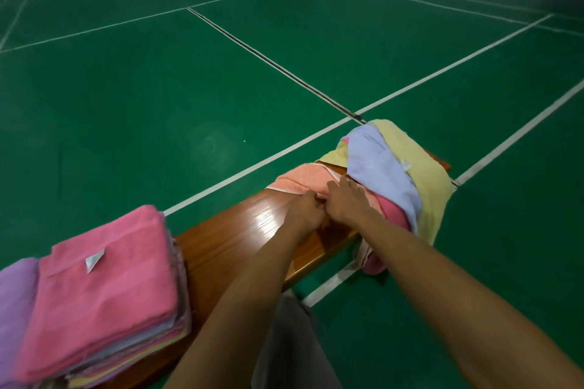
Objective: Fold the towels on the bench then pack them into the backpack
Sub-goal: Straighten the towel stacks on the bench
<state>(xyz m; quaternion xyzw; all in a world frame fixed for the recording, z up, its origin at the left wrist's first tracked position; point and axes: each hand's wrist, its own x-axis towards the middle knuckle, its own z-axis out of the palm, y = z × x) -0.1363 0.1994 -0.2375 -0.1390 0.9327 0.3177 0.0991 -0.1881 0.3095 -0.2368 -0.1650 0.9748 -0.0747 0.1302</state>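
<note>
The peach towel (300,180) lies spread on the wooden bench (240,240), just left of the unfolded heap, and you have both hands at its near edge. Your left hand (305,210) has its fingers curled onto that hem; your right hand (346,199), touching the left, looks to be pinching the same edge, though its fingertips are hidden in the cloth. To the right, the lavender towel (379,167), yellow towel (420,174) and a pink towel (395,215) drape over the far end of the bench, not yet folded. At the near left sits the stack of folded towels (98,297), pink on top. No backpack is in view. You appear to be partway through the folding step; next you likely need to draw this towel clear of the heap and square its corners.
</note>
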